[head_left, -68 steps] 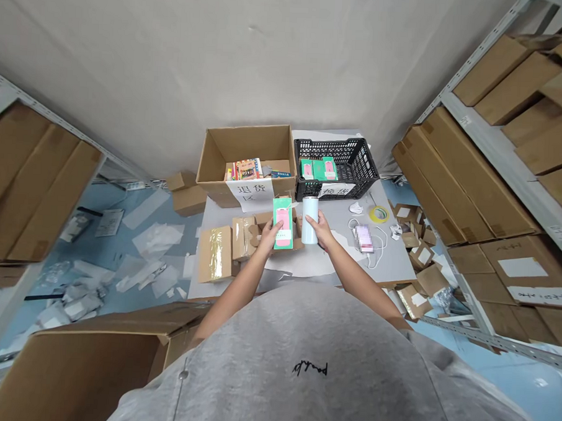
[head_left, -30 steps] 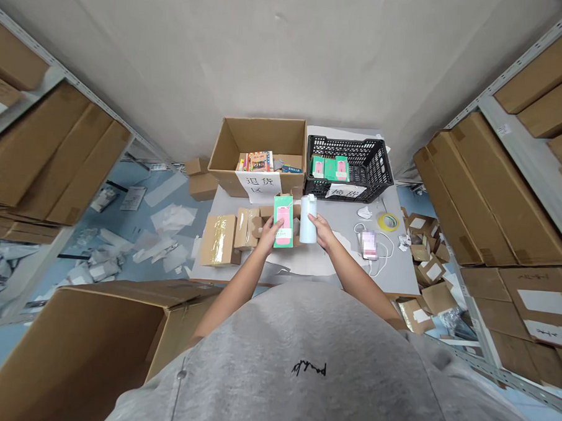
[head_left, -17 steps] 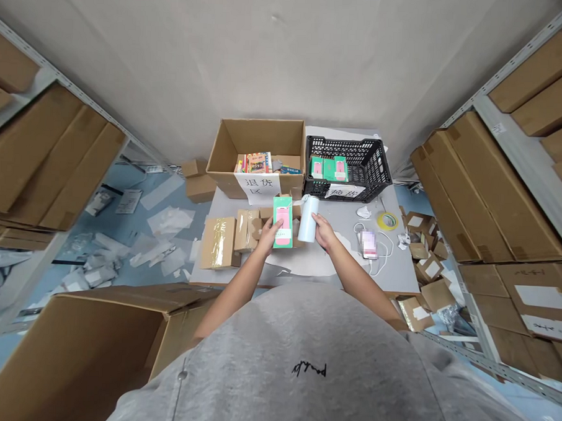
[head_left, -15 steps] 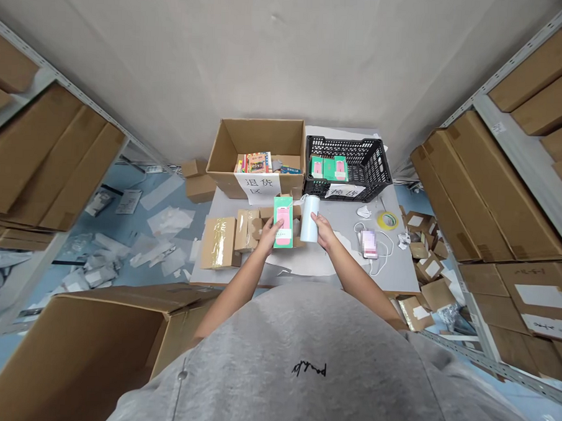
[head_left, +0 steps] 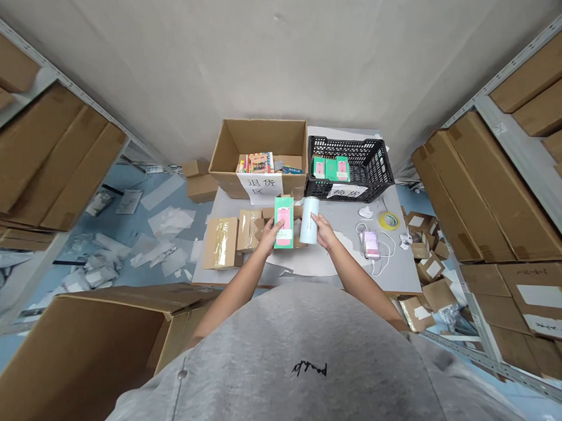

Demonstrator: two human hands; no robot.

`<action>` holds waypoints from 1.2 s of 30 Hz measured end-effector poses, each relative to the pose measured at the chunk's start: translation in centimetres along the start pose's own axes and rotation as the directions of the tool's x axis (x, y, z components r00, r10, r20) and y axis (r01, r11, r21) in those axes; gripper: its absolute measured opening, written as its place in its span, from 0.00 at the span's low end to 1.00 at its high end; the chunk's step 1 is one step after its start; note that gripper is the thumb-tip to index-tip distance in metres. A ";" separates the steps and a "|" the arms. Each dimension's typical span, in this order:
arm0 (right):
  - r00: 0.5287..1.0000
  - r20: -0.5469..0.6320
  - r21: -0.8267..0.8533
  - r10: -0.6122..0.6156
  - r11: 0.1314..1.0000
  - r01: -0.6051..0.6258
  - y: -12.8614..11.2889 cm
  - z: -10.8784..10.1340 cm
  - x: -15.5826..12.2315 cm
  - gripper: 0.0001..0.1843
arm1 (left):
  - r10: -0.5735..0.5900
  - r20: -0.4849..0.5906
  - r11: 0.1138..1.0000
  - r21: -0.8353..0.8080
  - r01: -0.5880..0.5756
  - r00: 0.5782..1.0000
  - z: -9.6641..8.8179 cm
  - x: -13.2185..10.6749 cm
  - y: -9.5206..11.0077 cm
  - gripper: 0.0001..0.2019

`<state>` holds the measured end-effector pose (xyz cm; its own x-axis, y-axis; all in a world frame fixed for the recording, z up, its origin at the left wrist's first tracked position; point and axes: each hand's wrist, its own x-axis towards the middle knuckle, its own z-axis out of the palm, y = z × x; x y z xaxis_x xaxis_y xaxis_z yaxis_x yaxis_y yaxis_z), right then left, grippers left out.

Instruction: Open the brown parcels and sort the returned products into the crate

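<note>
My left hand (head_left: 270, 235) grips a green box (head_left: 285, 204) with a pink bottle printed on its front, held upright over the table. Beside it, my right hand (head_left: 325, 231) has its fingers round a pale blue bottle (head_left: 310, 219), also upright, with a white loop at its top. A small gap separates box and bottle. Behind them lie opened brown cartons (head_left: 249, 228), partly hidden by the green box. A black plastic crate (head_left: 380, 171) at the back holds several similar green boxes (head_left: 330, 169).
A large cardboard box (head_left: 226, 183) with books stands left of the crate. A taped carton (head_left: 221, 242) sits at the table's left. Yellow tape (head_left: 389, 221), a phone (head_left: 370, 244) and a white cable (head_left: 391, 255) lie on the right. Shelves of cartons (head_left: 501, 183) flank both sides.
Both hands keep the same hold on box and bottle. The table and its things appear shifted very slightly right in view.
</note>
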<state>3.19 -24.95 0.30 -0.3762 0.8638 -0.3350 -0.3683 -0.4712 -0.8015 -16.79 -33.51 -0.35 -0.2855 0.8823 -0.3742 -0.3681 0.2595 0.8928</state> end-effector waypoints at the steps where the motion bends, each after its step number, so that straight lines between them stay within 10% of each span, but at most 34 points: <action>1: 1.000 -0.026 -0.016 -0.005 1.000 0.005 0.1 0.0 0.0 0.27 | -0.002 -0.004 1.000 -0.002 0.002 1.000 -0.1 0.0 0.0 0.35; 36: 0.999 0.041 -0.043 0.016 0.999 -0.014 -0.2 0.2 0.5 0.26 | -0.013 0.002 1.000 -0.012 0.013 1.000 -0.2 0.4 0.3 0.35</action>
<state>2.85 -24.47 0.38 -0.4167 0.8481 -0.3272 -0.3259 -0.4754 -0.8172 -17.16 -33.14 -0.24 -0.2792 0.8797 -0.3849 -0.3827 0.2657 0.8849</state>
